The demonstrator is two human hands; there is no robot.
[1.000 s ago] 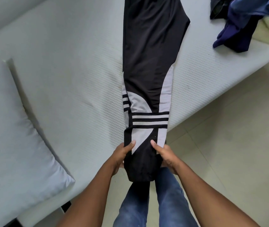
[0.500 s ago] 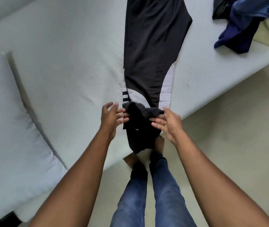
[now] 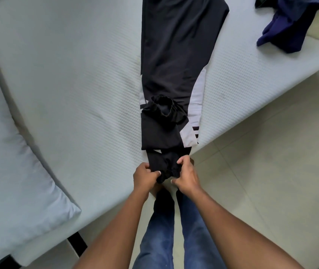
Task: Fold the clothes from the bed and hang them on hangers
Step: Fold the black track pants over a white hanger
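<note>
**Head view.** Black track trousers with white side panels lay lengthwise on the bed. The waist end ran out of the top of the frame and the leg ends reached the near edge. One leg lay doubled back on itself, its elastic upper cuff resting bunched and open on top of the garment. The lower cuff of the other leg hung just over the mattress edge.

Both hands held this lower cuff. The left hand had its fingers curled round the cuff's left side. The right hand pinched the right side, thumb on top and fingers tucked beneath. A pillow lay to the left. A pile of clothes waited at the far corner, well apart. No hanger was in view.

**Risks, as judged.**
- A pull towards the body could drag the smooth-looking fabric over the edge and down to the tiled floor, since little beyond the garment's own weight held it on the mattress.
- Lifting the lower leg could disturb the loose upper cuff — it sat unpinned and might unroll or slide sideways.
- If the second leg came up short of the first, or skewed, the two fold lines would not match. The trousers would then probably hang lopsided on a hanger.
- The gathered elastic could also slip from an uneven grip — one hand wrapped it while the other only pinched.
</note>
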